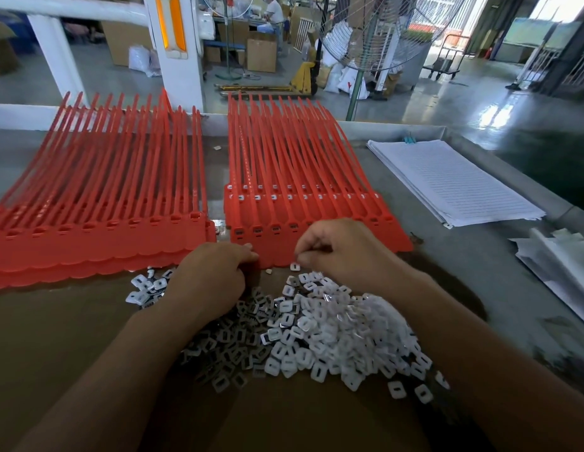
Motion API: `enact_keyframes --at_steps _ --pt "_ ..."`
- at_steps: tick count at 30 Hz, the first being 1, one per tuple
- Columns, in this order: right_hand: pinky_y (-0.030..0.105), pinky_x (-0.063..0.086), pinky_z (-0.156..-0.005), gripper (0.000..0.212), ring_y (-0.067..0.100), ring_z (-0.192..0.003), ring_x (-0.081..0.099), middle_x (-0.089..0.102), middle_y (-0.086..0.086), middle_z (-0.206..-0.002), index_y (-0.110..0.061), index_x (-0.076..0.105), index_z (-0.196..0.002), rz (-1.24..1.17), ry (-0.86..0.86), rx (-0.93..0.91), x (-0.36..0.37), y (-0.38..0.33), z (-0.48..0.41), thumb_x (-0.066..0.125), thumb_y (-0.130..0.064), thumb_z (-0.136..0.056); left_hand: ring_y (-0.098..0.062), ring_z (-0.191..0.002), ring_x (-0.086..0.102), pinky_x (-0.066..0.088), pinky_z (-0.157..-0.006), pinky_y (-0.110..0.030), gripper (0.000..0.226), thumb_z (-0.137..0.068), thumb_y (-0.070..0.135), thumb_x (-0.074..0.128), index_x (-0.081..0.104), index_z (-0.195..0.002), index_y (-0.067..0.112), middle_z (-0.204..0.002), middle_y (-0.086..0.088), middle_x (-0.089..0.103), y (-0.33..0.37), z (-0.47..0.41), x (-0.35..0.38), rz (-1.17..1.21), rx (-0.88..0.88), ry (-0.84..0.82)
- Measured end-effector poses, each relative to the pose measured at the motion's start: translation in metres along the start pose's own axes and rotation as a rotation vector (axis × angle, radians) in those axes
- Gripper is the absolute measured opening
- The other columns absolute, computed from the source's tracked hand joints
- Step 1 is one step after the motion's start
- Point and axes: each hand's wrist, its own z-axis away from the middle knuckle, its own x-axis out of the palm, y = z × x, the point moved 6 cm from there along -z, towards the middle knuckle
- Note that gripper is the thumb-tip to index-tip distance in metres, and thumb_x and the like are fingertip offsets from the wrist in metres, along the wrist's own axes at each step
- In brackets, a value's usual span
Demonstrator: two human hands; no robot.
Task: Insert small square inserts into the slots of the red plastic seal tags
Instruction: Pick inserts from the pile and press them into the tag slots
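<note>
Two batches of red seal tags lie on the bench, straps pointing away: a left stack (98, 190) and a right stack (303, 190). The front row of the right stack shows dark slots, and the rows behind it hold white inserts. A heap of small white square inserts (316, 327) sits in front of me. My left hand (212, 282) rests on the near edge of the right stack, fingertips curled against the red plastic. My right hand (342, 252) hovers over that edge with fingers curled, pinching a small white insert (295, 266) at its fingertips.
A stack of lined white paper (453, 181) lies at the right, with crumpled paper (558, 265) nearer the edge. Brown cardboard (72, 321) covers the bench under the inserts. A large standing fan (378, 31) and a white post (176, 47) stand beyond the bench.
</note>
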Motion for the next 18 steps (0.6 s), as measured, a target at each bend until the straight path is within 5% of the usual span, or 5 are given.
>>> enact_keyframes --at_steps 4,9,11,14,18 --pt "0.015 0.047 -0.066 0.018 -0.001 -0.068 0.059 0.063 -0.014 -0.074 -0.028 0.060 -0.072 -0.001 0.180 0.089 -0.034 0.034 -0.003 0.063 -0.015 -0.084 -0.013 -0.131 0.034 0.026 -0.107 -0.029 0.053 -0.083 -0.001 0.040 0.051 -0.129 0.024 -0.140 0.014 0.041 -0.001 0.000 0.001 0.006 -0.003 -0.006" --pt "0.011 0.036 -0.056 0.009 -0.002 -0.052 0.049 0.059 0.005 -0.071 -0.001 0.066 -0.082 -0.068 0.379 0.248 -0.067 0.084 -0.005 0.057 0.000 -0.085 -0.011 -0.130 0.035 0.026 -0.107 -0.027 0.053 -0.083 -0.001 0.041 0.051 -0.129 0.024 -0.139 0.014 0.041 -0.001 0.000 0.001 0.007 0.000 -0.004" --pt "0.008 0.033 -0.051 0.010 0.004 -0.059 0.049 0.058 0.004 -0.075 -0.002 0.068 -0.084 -0.011 0.458 0.304 -0.076 0.102 -0.003 0.058 -0.004 -0.085 -0.011 -0.130 0.036 0.027 -0.106 -0.026 0.053 -0.083 -0.001 0.041 0.051 -0.128 0.024 -0.139 0.014 0.042 -0.001 0.000 0.001 0.009 0.002 -0.001" --pt "0.023 0.034 -0.064 0.010 0.013 -0.076 0.051 0.060 0.000 -0.081 -0.011 0.068 -0.085 0.045 0.512 0.419 -0.084 0.125 -0.002 0.058 -0.012 -0.086 -0.011 -0.130 0.037 0.027 -0.107 -0.027 0.053 -0.082 -0.002 0.041 0.052 -0.128 0.022 -0.138 0.013 0.043 0.000 0.000 0.001 0.017 0.004 0.007" --pt "0.028 0.036 -0.070 0.014 0.017 -0.077 0.050 0.059 0.003 -0.079 -0.015 0.064 -0.076 0.041 0.445 0.484 -0.085 0.142 -0.008 0.056 -0.012 -0.088 -0.011 -0.129 0.038 0.027 -0.106 -0.026 0.052 -0.082 -0.003 0.041 0.054 -0.126 0.021 -0.137 0.012 0.045 -0.001 0.001 0.000 0.032 0.003 0.031"
